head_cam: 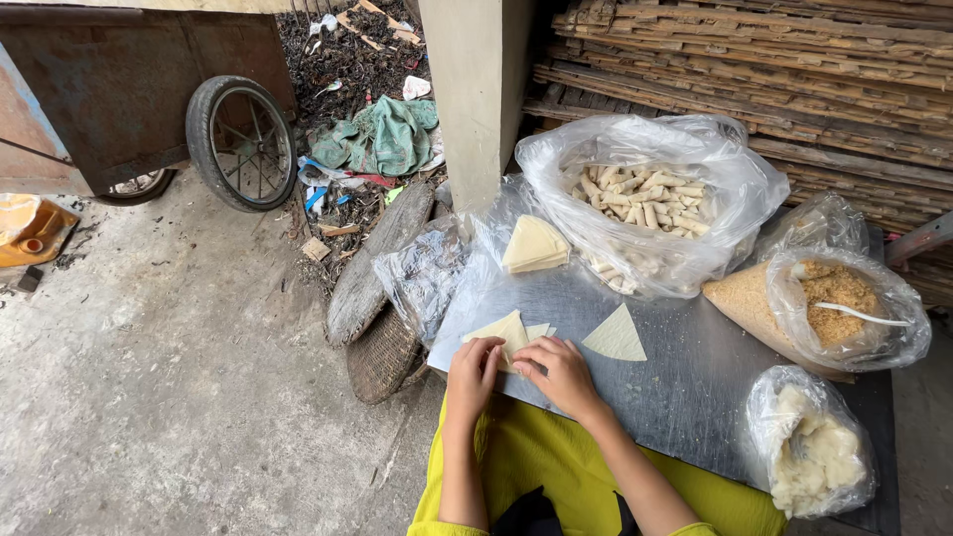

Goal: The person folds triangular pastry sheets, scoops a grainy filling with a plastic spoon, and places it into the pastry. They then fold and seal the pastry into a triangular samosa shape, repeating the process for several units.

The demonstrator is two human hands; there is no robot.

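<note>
Pale cream wrapper sheet [508, 333] under the hands, another cream triangle [615, 335] at three o'clock from it; grey counter [675, 387]; golden-brown crumbs in a clear bag [844, 298]; off-white rolls [645, 199] at twelve o'clock; yellow-green garment [556, 467]; green cloth [382, 134] on the ground

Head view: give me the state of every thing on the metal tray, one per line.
Pale triangular wrapper under the hands: flat, both hands pressing it.
Left hand: fingers on the wrapper.
Right hand: fingers on the wrapper.
Single triangular wrapper: flat, untouched.
Wrapper stack: piled.
Clear bag of finished rolls: open.
Bag of brown crumbs: open.
Bag of white filling: open.
</note>
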